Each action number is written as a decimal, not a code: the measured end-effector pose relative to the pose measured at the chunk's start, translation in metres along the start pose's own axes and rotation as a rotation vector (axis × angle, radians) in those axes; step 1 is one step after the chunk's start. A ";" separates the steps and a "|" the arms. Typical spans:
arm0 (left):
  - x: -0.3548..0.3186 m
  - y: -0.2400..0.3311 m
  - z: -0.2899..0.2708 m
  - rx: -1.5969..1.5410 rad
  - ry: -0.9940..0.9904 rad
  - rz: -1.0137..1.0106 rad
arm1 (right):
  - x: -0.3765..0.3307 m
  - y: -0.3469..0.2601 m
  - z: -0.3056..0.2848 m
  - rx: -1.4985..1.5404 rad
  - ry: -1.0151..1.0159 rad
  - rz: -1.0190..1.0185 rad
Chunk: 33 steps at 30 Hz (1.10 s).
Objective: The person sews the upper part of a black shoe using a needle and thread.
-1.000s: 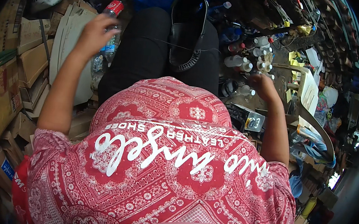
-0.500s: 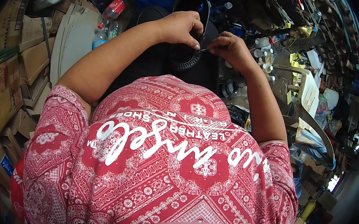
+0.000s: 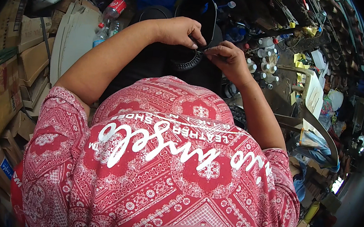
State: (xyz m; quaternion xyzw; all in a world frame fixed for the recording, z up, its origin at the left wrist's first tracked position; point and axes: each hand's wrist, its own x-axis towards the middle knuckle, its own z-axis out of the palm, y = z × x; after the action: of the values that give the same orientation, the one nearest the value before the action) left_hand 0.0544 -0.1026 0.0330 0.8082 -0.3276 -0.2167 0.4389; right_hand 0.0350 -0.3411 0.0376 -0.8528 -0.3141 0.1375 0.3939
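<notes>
A black shoe (image 3: 198,32), sole rim ribbed along its near edge, is being held over the black-clad lap (image 3: 160,63), at the middle of it. It is being gripped at its near rim by the left hand (image 3: 179,31), whose fingers are being curled down closed over the edge. The right hand (image 3: 226,58) is being pressed against the same rim from the other side, its fingertips being pinched shut on something thin and dark that is too small to be made out. The two hands are almost touching. Compared with half a second ago, both hands are being kept on the shoe in much the same place; a second ago they were being held wide apart, the left one up near a plastic bottle (image 3: 113,9). Stacked cardboard (image 3: 30,55) is being seen beyond the lap's left edge, and small pale bottles (image 3: 263,64) beyond its right edge.
</notes>
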 end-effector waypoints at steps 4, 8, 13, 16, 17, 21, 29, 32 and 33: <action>-0.002 0.007 -0.002 0.026 -0.061 -0.048 | -0.003 -0.011 0.000 -0.079 0.044 -0.048; -0.001 0.005 0.000 0.060 -0.082 -0.054 | -0.003 -0.031 -0.005 -0.457 -0.036 -0.180; 0.001 0.000 0.003 0.150 0.004 0.025 | 0.010 -0.059 -0.008 -0.748 -0.253 -0.147; 0.006 -0.001 0.006 0.229 0.089 0.074 | 0.019 -0.058 -0.005 -0.787 -0.252 -0.241; 0.008 -0.003 0.008 0.247 0.134 0.086 | 0.021 -0.057 -0.003 -0.797 -0.265 -0.220; 0.010 -0.012 0.007 0.178 0.168 0.078 | 0.020 -0.049 0.002 -0.734 -0.257 -0.177; 0.010 -0.008 0.005 0.216 0.139 0.015 | 0.023 -0.034 0.008 -0.534 -0.160 -0.095; 0.005 -0.008 0.009 0.187 0.226 0.045 | 0.023 -0.023 0.004 -0.371 -0.151 -0.059; 0.001 -0.008 0.011 0.188 0.228 0.044 | 0.023 -0.021 0.000 -0.304 -0.157 -0.071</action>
State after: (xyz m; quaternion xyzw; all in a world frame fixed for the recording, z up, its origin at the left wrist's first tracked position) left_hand 0.0506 -0.1067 0.0206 0.8578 -0.3121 -0.0823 0.4001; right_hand 0.0435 -0.3164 0.0536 -0.8775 -0.3911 0.1407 0.2392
